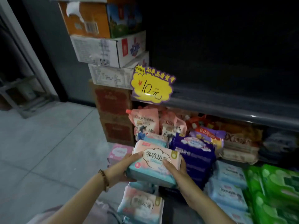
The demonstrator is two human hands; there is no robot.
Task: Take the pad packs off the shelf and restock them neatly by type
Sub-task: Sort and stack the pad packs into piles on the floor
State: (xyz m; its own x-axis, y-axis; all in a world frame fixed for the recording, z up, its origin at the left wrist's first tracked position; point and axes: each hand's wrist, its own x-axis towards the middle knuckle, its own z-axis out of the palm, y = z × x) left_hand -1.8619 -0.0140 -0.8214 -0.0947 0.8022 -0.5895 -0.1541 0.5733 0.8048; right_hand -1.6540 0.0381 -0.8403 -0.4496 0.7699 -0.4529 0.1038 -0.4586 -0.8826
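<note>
A pink and teal pad pack (153,165) is gripped between both hands in front of the low shelf. My left hand (124,168) clasps its left end and my right hand (175,170) clasps its right end, thumb on top. More packs of the same kind lie behind it (153,141) and below it (140,206). Dark purple pad packs (195,152) stand just to the right. Light blue packs (228,183) and green packs (273,191) fill the right side. A pink pack (118,152) sits on the floor at the left.
A yellow price sign (152,84) hangs from the dark upper shelf's edge (234,109). Pink pouches (145,122) stand at the back. Stacked cardboard boxes (111,70) rise at the left beside the grey tiled floor (48,151).
</note>
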